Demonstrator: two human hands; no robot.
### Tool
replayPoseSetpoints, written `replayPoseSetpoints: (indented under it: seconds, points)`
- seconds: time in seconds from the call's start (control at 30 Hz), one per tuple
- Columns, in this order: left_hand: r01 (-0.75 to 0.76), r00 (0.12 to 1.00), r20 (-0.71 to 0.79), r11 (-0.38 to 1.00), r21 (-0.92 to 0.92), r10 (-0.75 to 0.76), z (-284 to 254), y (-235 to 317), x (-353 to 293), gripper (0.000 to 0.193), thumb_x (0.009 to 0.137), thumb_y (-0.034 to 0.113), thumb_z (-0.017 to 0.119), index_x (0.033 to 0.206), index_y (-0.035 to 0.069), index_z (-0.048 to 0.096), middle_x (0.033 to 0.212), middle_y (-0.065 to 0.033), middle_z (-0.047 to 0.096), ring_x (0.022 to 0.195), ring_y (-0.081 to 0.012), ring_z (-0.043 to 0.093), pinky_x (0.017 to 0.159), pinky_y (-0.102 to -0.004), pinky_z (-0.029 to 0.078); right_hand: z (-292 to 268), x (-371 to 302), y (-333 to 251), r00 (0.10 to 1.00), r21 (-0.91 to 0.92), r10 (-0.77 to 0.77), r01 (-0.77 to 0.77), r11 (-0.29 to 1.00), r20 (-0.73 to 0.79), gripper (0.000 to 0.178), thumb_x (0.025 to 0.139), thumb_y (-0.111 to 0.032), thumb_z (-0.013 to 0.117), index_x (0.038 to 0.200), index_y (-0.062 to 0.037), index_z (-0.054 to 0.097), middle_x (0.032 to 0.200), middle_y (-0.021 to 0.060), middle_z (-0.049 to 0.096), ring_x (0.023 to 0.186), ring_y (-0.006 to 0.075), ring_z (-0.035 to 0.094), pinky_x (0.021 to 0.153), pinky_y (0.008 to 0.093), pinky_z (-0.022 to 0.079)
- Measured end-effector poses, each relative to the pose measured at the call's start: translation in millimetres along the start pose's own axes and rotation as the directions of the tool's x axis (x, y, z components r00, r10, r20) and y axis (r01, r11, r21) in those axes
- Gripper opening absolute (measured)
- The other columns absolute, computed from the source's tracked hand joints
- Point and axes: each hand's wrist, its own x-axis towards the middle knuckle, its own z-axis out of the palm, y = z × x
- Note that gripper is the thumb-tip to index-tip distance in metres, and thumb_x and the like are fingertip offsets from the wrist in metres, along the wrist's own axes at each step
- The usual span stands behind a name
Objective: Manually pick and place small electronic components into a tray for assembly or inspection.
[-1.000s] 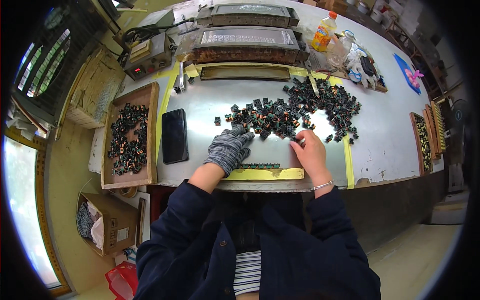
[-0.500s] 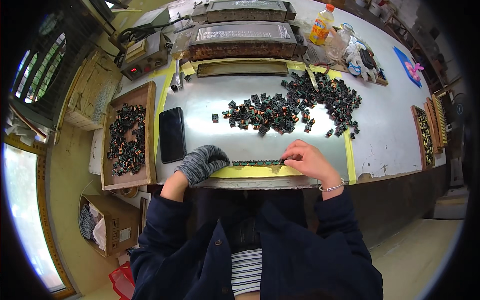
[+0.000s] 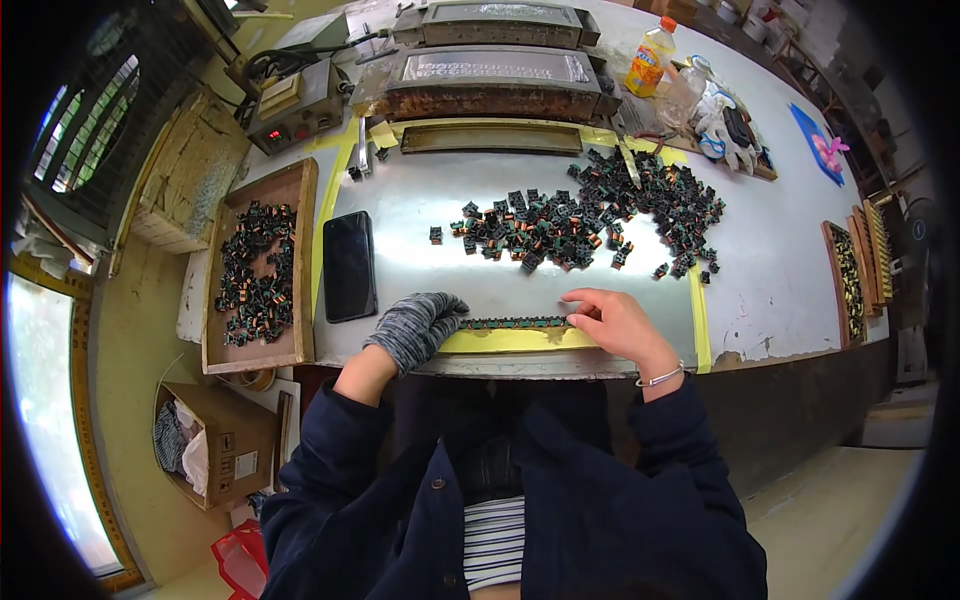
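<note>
A straight row of small black-and-green coil components (image 3: 515,323) lies along the near edge of the metal-topped work surface. At its left end my left hand (image 3: 415,332), in a grey knitted glove, has its fingers closed together around the end pieces. My bare right hand (image 3: 618,325) is at the other end. Its thumb touches the last piece while the index finger is stretched out and apart. Beyond the hands lies a loose pile of the same coil components (image 3: 560,228), black with copper windings. One single component (image 3: 436,235) sits left of the pile.
To the left are a black phone (image 3: 348,268) and a wooden tray (image 3: 307,255) of similar components. Metal molds (image 3: 490,85) and a shallow metal trough (image 3: 490,139) stand at the back. An orange drink bottle (image 3: 650,62), gloves (image 3: 722,128) and wooden racks (image 3: 838,290) are on the right.
My left hand has shifted slightly right and now meets the row's left end. The right index finger has lifted off the row's right end and spread from the thumb.
</note>
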Motion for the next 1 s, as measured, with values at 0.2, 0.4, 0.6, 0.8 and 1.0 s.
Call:
replayPoseSetpoints:
  seconds: [0.2, 0.4, 0.6, 0.8, 1.0]
  points:
    - [0.146, 0.987, 0.050, 0.980, 0.134, -0.154, -1.9, 26.1, 10.8, 0.027, 0.080, 0.032, 0.063, 0.087, 0.006, 0.066, 0.084, -0.0142, 0.065, 0.081, -0.0293, 0.062, 0.074, -0.0374, 0.048, 2.1, -2.8, 8.0, 0.997, -0.047, -0.067, 0.065, 0.997, -0.049, 0.025, 0.079, -0.023, 0.061, 0.097, -0.0061, 0.065, 0.075, 0.0082, 0.065, 0.069, 0.0234, 0.061, 0.064, 0.0327, 0.047]
    - [0.259, 0.961, 0.050, 0.949, 0.178, -0.272, 3.6, 26.0, 21.1, 0.033, 0.072, 0.038, 0.072, 0.081, 0.007, 0.066, 0.078, -0.0109, 0.066, 0.073, -0.0249, 0.063, 0.069, -0.0347, 0.049, 2.6, -1.2, -5.1, 0.995, -0.146, 0.059, -0.069, 0.987, -0.077, 0.028, 0.075, -0.033, 0.067, 0.085, -0.0063, 0.065, 0.072, 0.0062, 0.063, 0.068, 0.0205, 0.061, 0.061, 0.0316, 0.046]
    - [0.149, 0.989, -0.057, 0.948, 0.282, -0.139, 9.5, 33.5, 24.7, 0.038, 0.072, 0.043, 0.070, 0.083, 0.007, 0.067, 0.083, -0.0116, 0.066, 0.079, -0.0258, 0.063, 0.074, -0.0362, 0.049, 4.1, 5.8, -6.3, 0.995, -0.121, 0.094, -0.096, 0.988, -0.019, 0.034, 0.070, -0.039, 0.071, 0.079, -0.0062, 0.065, 0.070, 0.0047, 0.061, 0.067, 0.0206, 0.059, 0.060, 0.0329, 0.046]
    - [0.062, 0.998, -0.005, 0.958, 0.281, -0.063, 25.0, 38.6, 40.4, 0.039, 0.072, 0.046, 0.068, 0.083, 0.009, 0.068, 0.084, -0.0116, 0.065, 0.082, -0.0285, 0.061, 0.076, -0.0383, 0.047, 26.2, 16.4, -7.0, 0.967, -0.267, -0.129, 0.067, 0.961, -0.222, 0.033, 0.067, -0.037, 0.075, 0.076, -0.0067, 0.064, 0.072, 0.0036, 0.057, 0.060, 0.0167, 0.057, 0.057, 0.0292, 0.046]
    - [0.064, 0.993, 0.081, 0.974, 0.216, -0.083, 22.3, 34.1, 47.6, 0.035, 0.074, 0.041, 0.068, 0.086, 0.008, 0.067, 0.085, -0.0115, 0.065, 0.081, -0.0287, 0.061, 0.077, -0.0387, 0.047, 22.6, 22.4, -5.7, 0.991, -0.192, -0.005, -0.021, 0.981, -0.135, 0.033, 0.068, -0.034, 0.075, 0.083, -0.0067, 0.064, 0.077, 0.0034, 0.058, 0.069, 0.0170, 0.059, 0.061, 0.0300, 0.047]
